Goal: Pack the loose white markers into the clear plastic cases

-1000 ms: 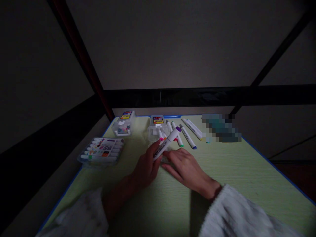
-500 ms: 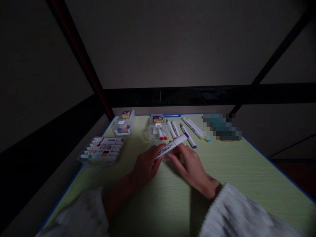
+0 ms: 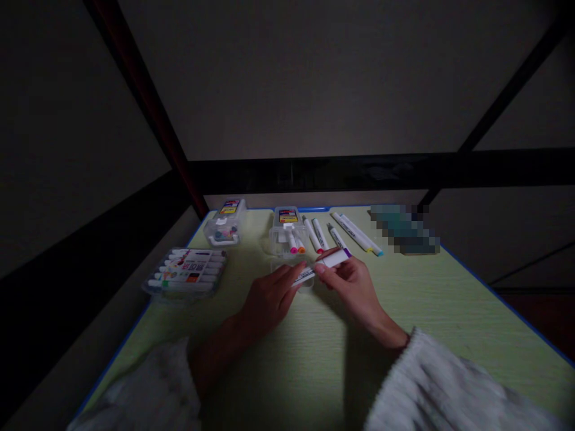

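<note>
A white marker (image 3: 305, 275) with a purple end is held between my two hands, slanting up to the right. Its lower body is gripped by my left hand (image 3: 269, 296), whose fingers cover that end. My right hand (image 3: 354, 287) pinches the upper part with thumb and fingers, just below the purple tip. Under the hands lies a clear plastic lid (image 3: 306, 288), partly hidden. Just beyond stands an open clear case (image 3: 276, 245) with a pink-ended and an orange-ended marker inside.
Several loose markers (image 3: 353, 232) lie behind my right hand. A closed marker case (image 3: 184, 272) sits at the left edge, with another clear case (image 3: 224, 227) holding small colourful things behind it. At the back right is a blurred-out flat object (image 3: 402, 230).
My right hand has moved up and closed on the purple-ended part of the marker. The marker has shifted slightly right and tilts less steeply. My left hand keeps its hold.
</note>
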`<state>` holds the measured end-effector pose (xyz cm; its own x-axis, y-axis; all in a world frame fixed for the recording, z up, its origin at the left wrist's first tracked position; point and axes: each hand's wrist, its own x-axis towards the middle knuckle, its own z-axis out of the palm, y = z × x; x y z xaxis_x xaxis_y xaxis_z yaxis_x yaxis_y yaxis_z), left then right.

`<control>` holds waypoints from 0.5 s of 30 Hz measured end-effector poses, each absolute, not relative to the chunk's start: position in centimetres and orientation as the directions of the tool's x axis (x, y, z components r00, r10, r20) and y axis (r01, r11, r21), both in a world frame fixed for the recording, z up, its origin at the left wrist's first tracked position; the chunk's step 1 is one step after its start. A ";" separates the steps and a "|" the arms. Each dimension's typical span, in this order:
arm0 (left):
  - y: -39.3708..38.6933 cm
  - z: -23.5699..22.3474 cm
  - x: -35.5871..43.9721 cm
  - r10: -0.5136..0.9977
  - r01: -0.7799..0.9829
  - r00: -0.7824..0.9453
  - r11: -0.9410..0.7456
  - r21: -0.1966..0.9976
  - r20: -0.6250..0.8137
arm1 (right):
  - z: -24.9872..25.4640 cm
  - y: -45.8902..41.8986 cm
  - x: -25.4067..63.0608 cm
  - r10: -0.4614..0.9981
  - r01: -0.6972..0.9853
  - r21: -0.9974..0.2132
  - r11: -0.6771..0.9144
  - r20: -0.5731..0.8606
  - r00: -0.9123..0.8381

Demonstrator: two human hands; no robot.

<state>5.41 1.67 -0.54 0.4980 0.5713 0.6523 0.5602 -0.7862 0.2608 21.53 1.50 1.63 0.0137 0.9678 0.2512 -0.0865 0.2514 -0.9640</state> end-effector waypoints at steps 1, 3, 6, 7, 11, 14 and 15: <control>1.7 -0.6 5.4 0.569 0.554 0.499 -0.790 0.264 0.654 | 1.7 1.5 21.5 0.970 -0.101 -0.965 0.242 0.242 0.018; 1.7 -0.7 5.4 0.558 0.539 0.499 -0.799 0.267 0.663 | 1.9 1.4 21.6 0.973 -0.110 -0.967 0.231 0.230 0.029; 1.7 -0.6 5.3 0.546 0.531 0.488 -0.805 0.265 0.681 | 1.9 1.4 21.6 0.973 -0.095 -0.969 0.228 0.224 0.054; 1.6 -0.6 5.3 0.554 0.535 0.481 -0.799 0.273 0.680 | 1.9 1.4 21.6 0.973 -0.098 -0.969 0.229 0.223 0.064; 1.4 -0.2 5.4 0.629 0.571 0.456 -0.749 0.335 0.630 | 1.9 1.5 21.7 0.975 -0.138 -0.967 0.215 0.205 0.081; 1.4 -0.1 5.4 0.634 0.586 0.463 -0.743 0.323 0.620 | 1.7 1.6 21.8 0.981 -0.144 -0.971 0.190 0.182 0.071; 1.4 -0.2 5.4 0.623 0.583 0.469 -0.751 0.309 0.626 | 1.6 1.6 21.8 0.982 -0.142 -0.972 0.186 0.177 0.070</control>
